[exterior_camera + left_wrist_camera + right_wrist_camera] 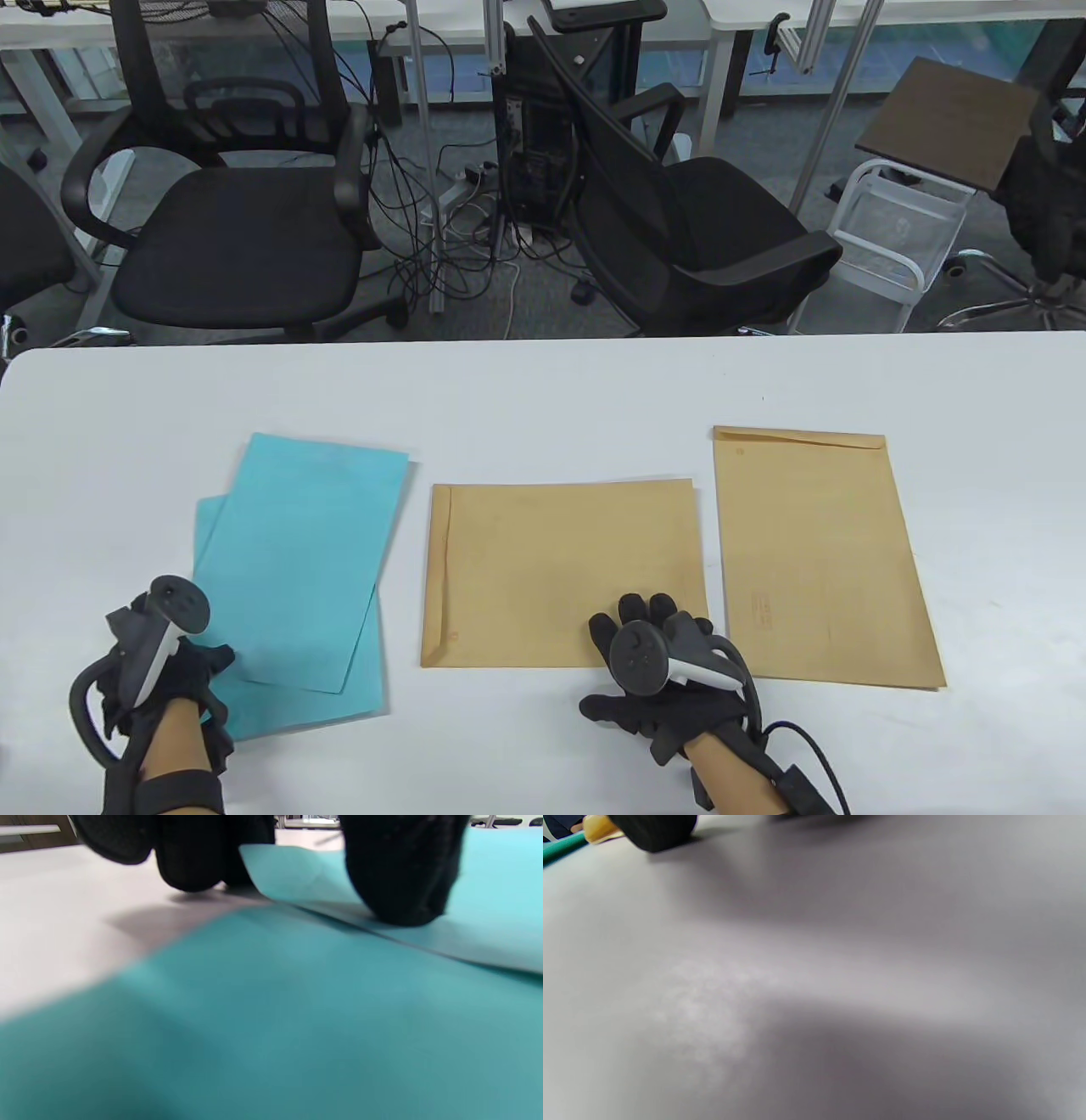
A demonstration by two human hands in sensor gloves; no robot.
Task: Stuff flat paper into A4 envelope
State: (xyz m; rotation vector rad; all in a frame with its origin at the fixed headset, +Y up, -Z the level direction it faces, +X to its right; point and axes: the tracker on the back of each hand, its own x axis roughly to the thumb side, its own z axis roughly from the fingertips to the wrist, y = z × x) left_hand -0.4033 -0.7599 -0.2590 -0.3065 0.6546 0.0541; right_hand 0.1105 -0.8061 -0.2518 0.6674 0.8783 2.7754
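Two gloved hands get ready to put blue paper into a brown envelope.

The big white counter (543, 399) holds everything. A flat brown paper envelope (564, 573) lies sideways in the middle, and a second brown envelope (819, 552) lies just beside it. Two flat sheets of blue paper (301, 569) lie stacked on the left, not in any envelope yet. The right hand (657, 671) rests on the middle envelope's near corner, fingers spread, likely to keep it from sliding. The left hand (161, 671) presses its fingertips (398, 878) on the top blue sheet's corner, which curls up a little, likely to pick it up.
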